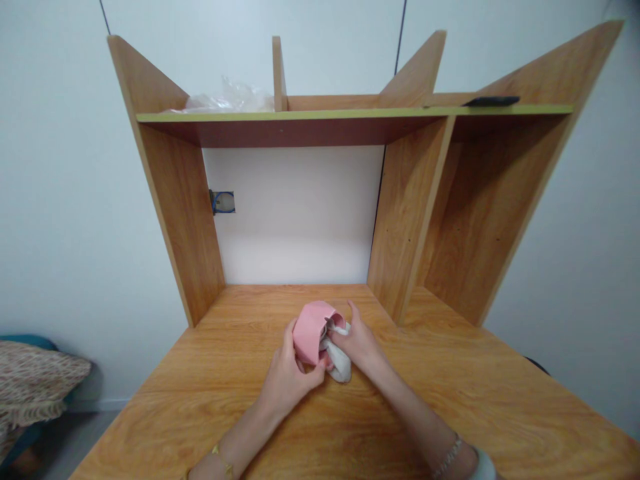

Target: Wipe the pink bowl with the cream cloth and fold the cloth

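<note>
My left hand (287,380) grips a pink cup (311,328) tipped on its side just above the wooden desk (450,407), with its mouth turned to the right. My right hand (361,343) holds a white cloth (340,360) bunched against the cup's mouth. Part of the cloth hangs below the cup, close to the desk. Both hands meet at the middle of the desk. A bracelet sits on each wrist.
A wooden hutch (400,220) rises at the back of the desk with side panels and dividers. Its top shelf carries a crumpled clear plastic bag (230,99) and a flat dark object (490,101). A patterned cushion (35,380) lies at far left.
</note>
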A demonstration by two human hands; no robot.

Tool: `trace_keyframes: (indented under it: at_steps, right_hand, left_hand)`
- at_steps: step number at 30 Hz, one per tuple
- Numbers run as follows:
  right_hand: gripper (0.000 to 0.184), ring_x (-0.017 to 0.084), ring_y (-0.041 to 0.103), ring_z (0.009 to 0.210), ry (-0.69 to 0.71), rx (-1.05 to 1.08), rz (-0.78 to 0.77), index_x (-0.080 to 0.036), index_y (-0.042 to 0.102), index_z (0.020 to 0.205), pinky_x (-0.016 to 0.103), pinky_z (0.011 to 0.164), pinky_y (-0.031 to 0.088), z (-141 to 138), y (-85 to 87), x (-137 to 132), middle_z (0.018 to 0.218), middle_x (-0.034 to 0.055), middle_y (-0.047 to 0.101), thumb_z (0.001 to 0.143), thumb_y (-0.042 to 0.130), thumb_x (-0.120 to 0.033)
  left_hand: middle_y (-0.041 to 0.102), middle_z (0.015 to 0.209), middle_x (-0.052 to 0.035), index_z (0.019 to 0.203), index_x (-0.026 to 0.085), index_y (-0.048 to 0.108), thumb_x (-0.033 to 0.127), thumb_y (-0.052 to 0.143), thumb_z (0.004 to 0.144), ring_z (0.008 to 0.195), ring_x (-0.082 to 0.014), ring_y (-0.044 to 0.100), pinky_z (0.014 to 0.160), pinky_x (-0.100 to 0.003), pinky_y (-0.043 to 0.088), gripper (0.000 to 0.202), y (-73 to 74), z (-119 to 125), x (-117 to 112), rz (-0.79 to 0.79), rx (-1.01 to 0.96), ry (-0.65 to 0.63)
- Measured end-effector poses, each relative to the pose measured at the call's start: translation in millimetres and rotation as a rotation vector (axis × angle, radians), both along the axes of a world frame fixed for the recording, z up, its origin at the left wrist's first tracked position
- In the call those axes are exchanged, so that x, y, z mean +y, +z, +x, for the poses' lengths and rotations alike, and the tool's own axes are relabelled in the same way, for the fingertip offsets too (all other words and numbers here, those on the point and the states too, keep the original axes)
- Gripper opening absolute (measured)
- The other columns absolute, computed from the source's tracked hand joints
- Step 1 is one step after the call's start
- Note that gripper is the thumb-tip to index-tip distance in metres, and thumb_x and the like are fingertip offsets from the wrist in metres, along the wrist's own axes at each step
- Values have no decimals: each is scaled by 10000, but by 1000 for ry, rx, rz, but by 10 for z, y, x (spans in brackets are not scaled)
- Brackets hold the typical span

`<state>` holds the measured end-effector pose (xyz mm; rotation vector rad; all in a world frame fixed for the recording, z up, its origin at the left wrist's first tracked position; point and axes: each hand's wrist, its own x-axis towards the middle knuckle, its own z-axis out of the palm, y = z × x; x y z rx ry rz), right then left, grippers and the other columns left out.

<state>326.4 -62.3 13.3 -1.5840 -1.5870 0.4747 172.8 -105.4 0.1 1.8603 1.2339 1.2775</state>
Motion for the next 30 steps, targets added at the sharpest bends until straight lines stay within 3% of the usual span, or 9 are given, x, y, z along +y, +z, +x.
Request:
trace_keyframes:
  at_steps: [4, 7, 10, 12, 14, 17, 21, 25, 30]
  right_hand:
    - [825, 221, 613, 652, -125, -258, -13, -108, 108, 1363, 242, 517, 356, 56, 71, -31, 715, 82, 648, 704, 554, -326]
    - [782, 239, 606, 622, -164, -362, 20, -142, 128, 1368, 254, 508, 335, 54, 90, -58, 670, 79, 637, 738, 513, -399]
    - [742, 223, 596, 604, -127, -316, 72, -158, 152, 1362, 248, 508, 332, 40, 77, -69, 660, 58, 624, 755, 493, -414]
    - [713, 202, 590, 598, -65, -227, 84, -162, 164, 1354, 236, 509, 340, 40, 57, -61, 666, 37, 619, 766, 484, -408]
    - [667, 195, 596, 638, -6, -153, 84, -169, 189, 1341, 234, 531, 360, 58, 36, -42, 715, 37, 629, 782, 463, -409]
    - [553, 220, 604, 778, -39, -183, 71, -202, 281, 1303, 265, 615, 387, 117, 18, -3, 863, 77, 642, 813, 411, -423]
    - [537, 275, 594, 858, -182, -350, -29, -178, 301, 1297, 328, 672, 391, 240, -21, 73, 933, 140, 633, 832, 357, -443]
    - [517, 277, 576, 921, -206, -350, -93, -88, 358, 1238, 327, 703, 396, 384, -103, 187, 1031, 199, 592, 806, 422, -363]
    - [225, 212, 613, 752, -127, -224, -137, -139, 549, 932, 264, 597, 415, 421, -190, 263, 822, 100, 648, 754, 468, -249]
  left_hand:
    - [598, 1007, -91, 1257, 173, 305, 294, 629, 628, 889, -218, 572, 776, -317, 443, 718, 26, -19, -31, 11, 97, 26]
    - [621, 965, -90, 1235, 163, 345, 289, 642, 608, 869, -225, 585, 763, -322, 455, 705, 38, -24, -35, -54, 53, 43]
    - [625, 971, -78, 1184, 175, 401, 265, 653, 590, 874, -214, 591, 748, -305, 470, 651, 36, -27, -12, -68, -46, 51]
    - [634, 929, -67, 1133, 177, 432, 260, 644, 599, 802, -199, 616, 677, -284, 496, 581, 25, -27, 22, -88, -127, 54]
    - [644, 759, -40, 1091, 166, 429, 301, 613, 641, 561, -168, 624, 481, -252, 495, 505, 10, -32, 74, -185, -216, 61]
    - [559, 487, 44, 1033, 146, 379, 380, 563, 693, 263, -122, 486, 259, -201, 366, 452, -6, -64, 176, -353, -367, 113]
    - [520, 424, 69, 875, 166, 362, 432, 553, 694, 235, -103, 456, 247, -174, 343, 374, -7, -141, 274, -387, -564, 178]
    - [473, 415, 94, 794, 178, 369, 513, 514, 690, 235, -74, 423, 239, -152, 296, 380, -8, -166, 259, -347, -715, 106]
    - [432, 463, 122, 777, 188, 368, 523, 533, 660, 229, -45, 384, 236, -147, 274, 392, 59, -118, 171, -330, -782, -7]
